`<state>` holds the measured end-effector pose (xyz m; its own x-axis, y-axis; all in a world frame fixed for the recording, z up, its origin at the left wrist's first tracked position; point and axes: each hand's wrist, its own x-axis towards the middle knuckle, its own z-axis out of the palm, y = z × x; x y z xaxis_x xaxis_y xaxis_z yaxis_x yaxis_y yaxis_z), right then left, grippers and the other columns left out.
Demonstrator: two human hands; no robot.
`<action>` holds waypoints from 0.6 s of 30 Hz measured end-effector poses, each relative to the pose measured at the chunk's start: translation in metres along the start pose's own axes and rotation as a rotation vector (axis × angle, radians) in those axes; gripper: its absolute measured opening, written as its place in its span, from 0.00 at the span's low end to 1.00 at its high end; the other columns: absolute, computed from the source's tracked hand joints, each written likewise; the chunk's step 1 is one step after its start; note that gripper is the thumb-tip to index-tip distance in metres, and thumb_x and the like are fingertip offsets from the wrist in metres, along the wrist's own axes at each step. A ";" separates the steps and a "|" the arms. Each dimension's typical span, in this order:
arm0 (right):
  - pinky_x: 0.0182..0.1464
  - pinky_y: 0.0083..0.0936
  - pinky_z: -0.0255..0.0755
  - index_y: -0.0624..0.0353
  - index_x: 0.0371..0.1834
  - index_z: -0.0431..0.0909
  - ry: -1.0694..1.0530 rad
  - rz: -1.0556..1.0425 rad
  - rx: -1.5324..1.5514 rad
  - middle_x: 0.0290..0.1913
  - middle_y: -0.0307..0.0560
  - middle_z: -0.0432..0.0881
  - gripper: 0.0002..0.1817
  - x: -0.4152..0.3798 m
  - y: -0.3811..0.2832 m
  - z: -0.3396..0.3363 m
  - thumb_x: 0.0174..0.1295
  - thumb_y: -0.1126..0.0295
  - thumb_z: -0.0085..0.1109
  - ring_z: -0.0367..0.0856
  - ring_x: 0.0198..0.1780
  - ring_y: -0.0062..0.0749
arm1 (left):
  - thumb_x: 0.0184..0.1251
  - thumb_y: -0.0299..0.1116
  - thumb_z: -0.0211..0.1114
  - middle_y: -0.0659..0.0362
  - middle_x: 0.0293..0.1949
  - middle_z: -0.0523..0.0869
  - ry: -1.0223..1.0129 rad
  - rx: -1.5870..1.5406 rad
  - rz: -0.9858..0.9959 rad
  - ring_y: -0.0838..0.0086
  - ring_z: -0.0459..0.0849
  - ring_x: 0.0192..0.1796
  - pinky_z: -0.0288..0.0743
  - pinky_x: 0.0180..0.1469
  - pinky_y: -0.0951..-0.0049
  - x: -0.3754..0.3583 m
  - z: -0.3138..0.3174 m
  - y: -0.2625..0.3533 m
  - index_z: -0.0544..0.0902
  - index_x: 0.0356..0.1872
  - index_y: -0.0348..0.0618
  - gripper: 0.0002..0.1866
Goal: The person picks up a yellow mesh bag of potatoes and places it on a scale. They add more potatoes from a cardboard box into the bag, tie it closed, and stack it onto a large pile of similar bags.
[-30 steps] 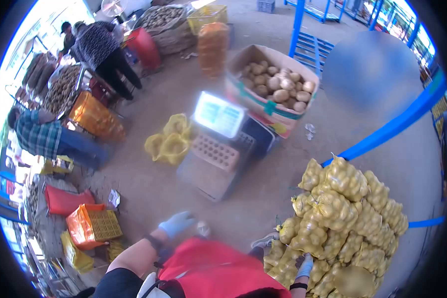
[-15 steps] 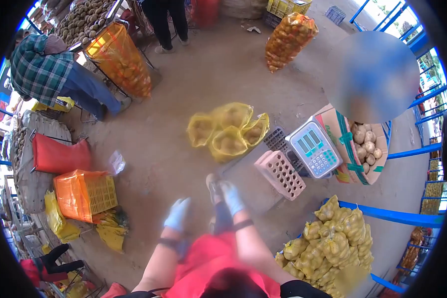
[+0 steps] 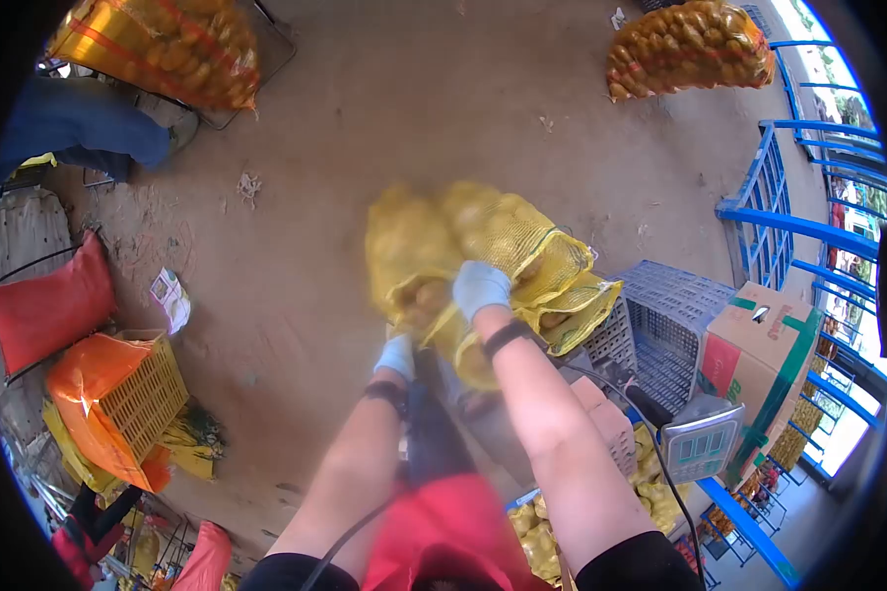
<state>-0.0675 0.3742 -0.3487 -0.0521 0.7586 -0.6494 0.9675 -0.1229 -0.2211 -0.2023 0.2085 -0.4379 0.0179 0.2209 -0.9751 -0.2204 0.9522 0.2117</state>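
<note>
Both my hands wear pale blue gloves. My right hand [image 3: 481,288] is closed on the gathered mesh of a yellow mesh bag [image 3: 404,241] filled with round, brownish potatoes. My left hand [image 3: 395,357] is closed at the near lower edge of this bag, its fingertips partly hidden by mesh. The bag is smeared by motion. Close against it on the right, more filled yellow mesh bags [image 3: 537,246] sit together, one under my right wrist.
Right of me stand a grey plastic crate [image 3: 675,286], a scale display [image 3: 703,443], a cardboard box [image 3: 759,330] and a pink perforated block [image 3: 611,424]. An orange-draped yellow crate [image 3: 143,389] is at left. Large potato sacks [image 3: 690,49] lie farther off. Blue railings [image 3: 808,225] run along the right.
My hands have reached forward from near my legs to the yellow mesh bags and closed on one. My view has tilted down and come closer to the bags.
</note>
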 end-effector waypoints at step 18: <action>0.30 0.32 0.68 0.64 0.27 0.78 0.061 -0.194 0.931 0.24 0.48 0.78 0.15 -0.290 -0.066 -0.053 0.65 0.64 0.48 0.73 0.25 0.33 | 0.57 0.26 0.51 0.53 0.20 0.67 0.012 0.458 0.942 0.67 0.65 0.22 0.62 0.27 0.65 -0.364 -0.143 0.137 0.70 0.20 0.38 0.08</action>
<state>-0.1032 0.1964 -0.1074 -0.1527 0.8484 -0.5068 0.3564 -0.4310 -0.8290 -0.3784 0.2283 -0.0635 0.0204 0.9152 -0.4026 0.2500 0.3852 0.8883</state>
